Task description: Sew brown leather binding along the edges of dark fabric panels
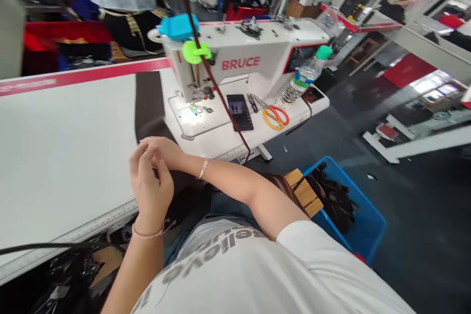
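Note:
My left hand (151, 184) and my right hand (166, 151) are together over the front edge of the sewing table, the left in front of the right. The left fingers are curled inward and closed; what they hold, if anything, is hidden. Most of the right fingers are covered by the left hand. Beneath them a dark brown piece of fabric (149, 98) lies on the white tabletop and continues over the edge toward my lap. The white sewing machine (235, 61) stands just beyond, its needle area lit, to the right of the fabric.
On the machine bed lie a phone (240, 112), thread snips (252, 103) and orange-handled scissors (275, 117), beside a water bottle (300, 81). A dark red strip (217, 86) hangs in front of the machine. A blue bin (362, 221) with dark pieces stands on the floor at right.

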`<state>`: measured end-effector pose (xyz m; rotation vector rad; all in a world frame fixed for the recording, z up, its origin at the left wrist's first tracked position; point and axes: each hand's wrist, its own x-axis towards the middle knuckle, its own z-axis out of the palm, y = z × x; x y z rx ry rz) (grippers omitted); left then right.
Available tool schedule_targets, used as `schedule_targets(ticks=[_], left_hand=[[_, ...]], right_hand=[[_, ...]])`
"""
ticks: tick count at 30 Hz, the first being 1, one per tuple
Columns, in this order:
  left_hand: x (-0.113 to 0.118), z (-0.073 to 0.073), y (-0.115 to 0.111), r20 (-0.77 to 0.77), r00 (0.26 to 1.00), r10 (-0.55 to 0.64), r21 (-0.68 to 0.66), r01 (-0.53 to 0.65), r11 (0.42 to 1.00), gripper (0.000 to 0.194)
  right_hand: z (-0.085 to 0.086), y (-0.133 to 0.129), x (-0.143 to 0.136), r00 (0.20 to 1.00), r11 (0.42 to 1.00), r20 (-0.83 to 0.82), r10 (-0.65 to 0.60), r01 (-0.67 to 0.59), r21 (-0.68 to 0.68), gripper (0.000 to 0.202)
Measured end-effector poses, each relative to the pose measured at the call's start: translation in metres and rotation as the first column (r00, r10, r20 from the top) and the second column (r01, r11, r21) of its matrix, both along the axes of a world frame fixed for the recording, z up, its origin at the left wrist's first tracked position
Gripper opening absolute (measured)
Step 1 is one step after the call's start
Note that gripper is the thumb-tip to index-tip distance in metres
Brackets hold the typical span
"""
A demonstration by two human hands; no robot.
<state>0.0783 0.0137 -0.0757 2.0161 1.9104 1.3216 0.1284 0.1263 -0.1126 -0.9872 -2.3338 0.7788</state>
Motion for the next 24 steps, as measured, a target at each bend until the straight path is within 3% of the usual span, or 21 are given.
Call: schedule_targets(ticks=[3, 7, 9, 10, 13, 16, 20, 24], left_hand=[[-0.018, -0.015, 0.016, -0.009, 0.998, 0.058, -0.027, -0.059, 0.998, 0.041], [-0.035, -0.038, 0.025, -0.165, 0.984, -0.07, -0.202, 0.036, 0.979, 0.043], [-0.037, -0.045, 0.024, -0.285, 0.953, -0.108, -0.25, 0.035, 0.968, 0.042], [-0.037, -0.047, 0.022, -0.335, 0.937, -0.105, -0.254, 0.018, 0.967, 0.042], [-0.035, -0.042, 0.015, -0.437, 0.896, -0.08, -0.233, -0.027, 0.972, 0.04], [-0.031, -0.033, 0.013, -0.511, 0.855, -0.088, -0.223, -0.033, 0.974, 0.035], [-0.022, -0.027, 0.019, -0.549, 0.824, -0.14, -0.258, -0.008, 0.966, 0.034], [-0.018, -0.027, 0.028, -0.533, 0.825, -0.186, -0.273, 0.04, 0.961, 0.033]], right_hand=[[0.006, 0.001, 0.005, 0.972, 0.988, -0.2, -0.123, 0.1, -0.121, 0.014], [0.008, -0.015, 0.025, 0.821, 0.922, -0.433, -0.371, 0.27, -0.277, 0.017], [0.003, -0.039, 0.05, 0.796, 0.927, -0.475, -0.376, 0.314, -0.207, 0.021], [-0.003, -0.054, 0.066, 0.824, 0.942, -0.457, -0.335, 0.306, -0.14, 0.021], [-0.035, -0.105, 0.114, 0.94, 0.98, -0.286, -0.186, 0.197, 0.012, 0.019], [-0.079, -0.143, 0.148, 0.989, 0.99, -0.052, -0.141, 0.142, 0.015, 0.022], [-0.118, -0.159, 0.163, 0.938, 0.98, 0.288, -0.19, 0.199, -0.002, 0.027], [-0.131, -0.15, 0.157, 0.853, 0.988, 0.505, -0.132, 0.154, -0.001, 0.015]])
